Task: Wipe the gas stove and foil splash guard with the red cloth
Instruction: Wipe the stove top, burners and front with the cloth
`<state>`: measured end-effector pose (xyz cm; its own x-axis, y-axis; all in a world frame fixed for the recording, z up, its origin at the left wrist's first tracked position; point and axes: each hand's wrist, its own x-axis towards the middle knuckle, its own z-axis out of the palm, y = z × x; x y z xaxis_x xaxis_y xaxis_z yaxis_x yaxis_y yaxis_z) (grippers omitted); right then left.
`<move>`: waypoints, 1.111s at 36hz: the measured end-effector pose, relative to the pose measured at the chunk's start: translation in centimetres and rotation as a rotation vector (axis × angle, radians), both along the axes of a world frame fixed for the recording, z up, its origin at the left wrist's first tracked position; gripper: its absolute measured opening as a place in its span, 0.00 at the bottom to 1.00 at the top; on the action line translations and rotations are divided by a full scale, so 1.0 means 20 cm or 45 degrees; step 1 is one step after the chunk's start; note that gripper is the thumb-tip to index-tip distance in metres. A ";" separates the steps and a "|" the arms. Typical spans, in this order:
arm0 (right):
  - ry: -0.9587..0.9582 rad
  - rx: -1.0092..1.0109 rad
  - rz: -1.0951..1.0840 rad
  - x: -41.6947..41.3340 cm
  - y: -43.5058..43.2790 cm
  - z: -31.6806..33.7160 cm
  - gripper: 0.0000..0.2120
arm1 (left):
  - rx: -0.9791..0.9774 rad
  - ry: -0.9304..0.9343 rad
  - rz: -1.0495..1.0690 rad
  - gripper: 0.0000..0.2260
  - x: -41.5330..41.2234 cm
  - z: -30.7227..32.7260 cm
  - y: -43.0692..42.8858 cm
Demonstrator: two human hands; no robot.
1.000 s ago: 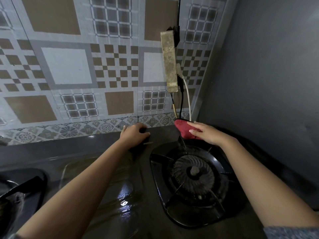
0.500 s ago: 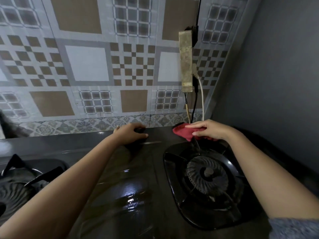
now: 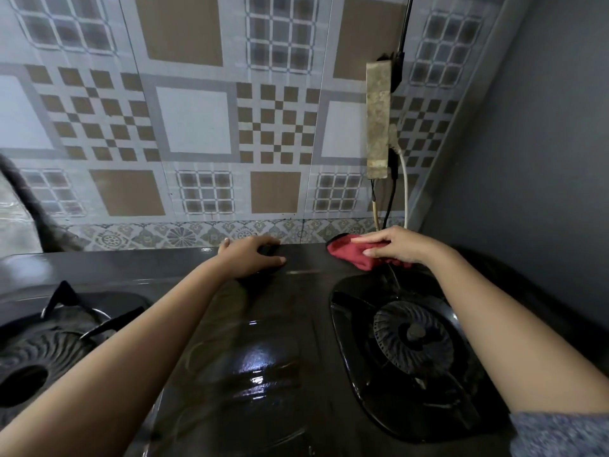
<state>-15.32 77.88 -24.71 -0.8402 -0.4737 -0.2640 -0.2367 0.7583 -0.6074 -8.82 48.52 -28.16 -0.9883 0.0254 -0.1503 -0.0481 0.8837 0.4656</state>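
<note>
Seen from above: glossy black glass-topped gas stove [image 3: 263, 357], reflecting light at its centre. At the back right corner of the stove top, right hand [image 3: 400, 247] pressed down on a crumpled red cloth [image 3: 349, 253], fingers [image 3: 365, 239] curled over it and gripping it against the surface, just behind the round black right burner [image 3: 413, 336]. Left hand [image 3: 250, 255] resting palm down on the rear edge of the stove near the middle, fingers loosely bent, holding nothing. Round black left burner with its pan support [image 3: 43, 338] partly visible at the left edge. Behind the stove, patterned splash guard of brown, white and grey squares [image 3: 197, 127], standing upright along the back. On it at right, a grimy beige power strip [image 3: 379, 120] mounted vertically, with black and white cords [image 3: 405, 192] hanging down toward the cloth. Plain grey wall [image 3: 543, 159] on the right side. Grey sleeve [image 3: 560, 433] at lower right corner.
</note>
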 end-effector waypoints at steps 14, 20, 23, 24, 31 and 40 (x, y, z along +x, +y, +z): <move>0.020 0.066 0.198 0.17 -0.36 0.00 0.20 | -0.028 -0.039 0.080 0.27 0.10 0.04 -0.16; 0.089 0.106 0.140 0.30 -0.51 -0.01 0.21 | 0.026 -0.098 0.070 0.29 0.16 0.06 -0.32; 0.142 0.147 0.107 0.38 -0.59 -0.02 0.20 | 0.031 -0.113 0.059 0.28 0.20 0.07 -0.40; 0.154 0.150 0.098 0.40 -0.62 -0.03 0.20 | 0.032 -0.116 0.053 0.28 0.21 0.07 -0.42; 0.274 0.220 -0.032 0.60 -0.84 -0.08 0.20 | -0.004 -0.133 0.008 0.27 0.27 0.09 -0.63; 0.391 0.333 -0.047 0.76 -1.12 -0.12 0.20 | -0.061 -0.108 -0.059 0.27 0.34 0.10 -0.83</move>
